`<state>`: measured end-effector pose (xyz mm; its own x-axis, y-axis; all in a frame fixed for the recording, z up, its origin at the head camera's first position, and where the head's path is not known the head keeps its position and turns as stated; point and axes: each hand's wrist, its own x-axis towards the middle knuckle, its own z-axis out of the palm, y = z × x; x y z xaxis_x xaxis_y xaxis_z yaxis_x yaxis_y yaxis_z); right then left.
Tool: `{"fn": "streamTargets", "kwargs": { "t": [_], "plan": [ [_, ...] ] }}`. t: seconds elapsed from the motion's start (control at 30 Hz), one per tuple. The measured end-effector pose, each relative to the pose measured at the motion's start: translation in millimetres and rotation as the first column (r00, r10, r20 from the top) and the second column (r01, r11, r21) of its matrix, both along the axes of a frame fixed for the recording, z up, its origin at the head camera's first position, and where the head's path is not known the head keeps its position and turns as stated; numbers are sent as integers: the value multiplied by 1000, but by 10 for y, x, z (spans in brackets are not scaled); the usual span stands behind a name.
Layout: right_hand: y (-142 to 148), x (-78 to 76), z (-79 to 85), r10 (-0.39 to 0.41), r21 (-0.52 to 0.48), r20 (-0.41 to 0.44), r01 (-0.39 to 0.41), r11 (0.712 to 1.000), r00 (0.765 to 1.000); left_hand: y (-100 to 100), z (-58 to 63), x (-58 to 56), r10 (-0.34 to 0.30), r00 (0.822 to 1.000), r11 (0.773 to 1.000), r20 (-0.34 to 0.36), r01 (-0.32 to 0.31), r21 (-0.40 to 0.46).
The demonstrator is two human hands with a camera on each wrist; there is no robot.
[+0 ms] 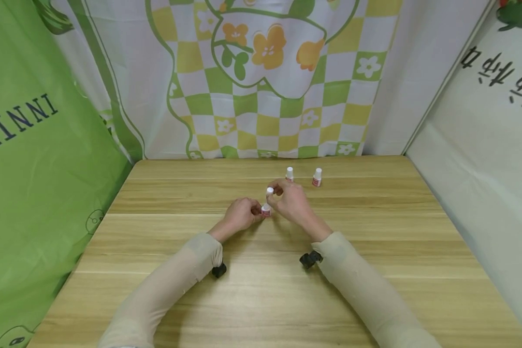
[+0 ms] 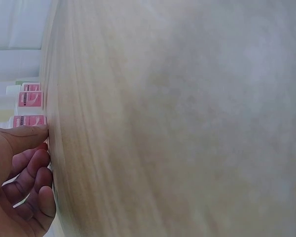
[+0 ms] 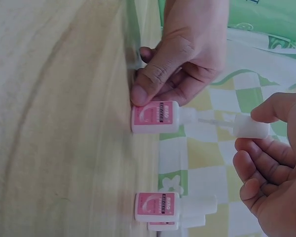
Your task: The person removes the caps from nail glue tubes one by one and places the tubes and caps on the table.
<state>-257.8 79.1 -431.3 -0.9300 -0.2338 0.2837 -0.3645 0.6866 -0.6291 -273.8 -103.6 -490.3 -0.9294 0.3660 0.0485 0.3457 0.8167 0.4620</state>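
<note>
A small white bottle with a pink label (image 3: 152,117) stands upright on the table, its neck uncapped. My left hand (image 1: 240,214) pinches its lower body between thumb and fingers; in the left wrist view the thumb (image 2: 27,137) covers part of the label. Above it, my right hand (image 1: 293,200) holds the white cap (image 3: 250,126) between thumb and fingertips. From the cap a thin pale brush stem (image 3: 214,121) runs down to the bottle's neck, its tip hidden there.
Two more capped bottles of the same kind, a nearer-left one (image 1: 289,173) and a right one (image 1: 316,178), stand farther back on the wooden table (image 1: 261,290). A checked, flowered curtain (image 1: 261,116) hangs behind the table, with a green cloth (image 1: 39,169) at the left.
</note>
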Motion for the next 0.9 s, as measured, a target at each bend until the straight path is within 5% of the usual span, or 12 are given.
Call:
{"fn": "streamTargets", "kwargs": {
  "t": [0.57, 0.9],
  "plan": [
    [239, -89, 108, -63, -239, 113, 89, 967, 992, -7, 1, 2, -11, 1000, 1000, -24, 10, -25],
    [409, -142, 115, -96, -283, 171, 142, 948, 981, -24, 29, -2, -10, 1000, 999, -17, 9, -35]
  ]
}}
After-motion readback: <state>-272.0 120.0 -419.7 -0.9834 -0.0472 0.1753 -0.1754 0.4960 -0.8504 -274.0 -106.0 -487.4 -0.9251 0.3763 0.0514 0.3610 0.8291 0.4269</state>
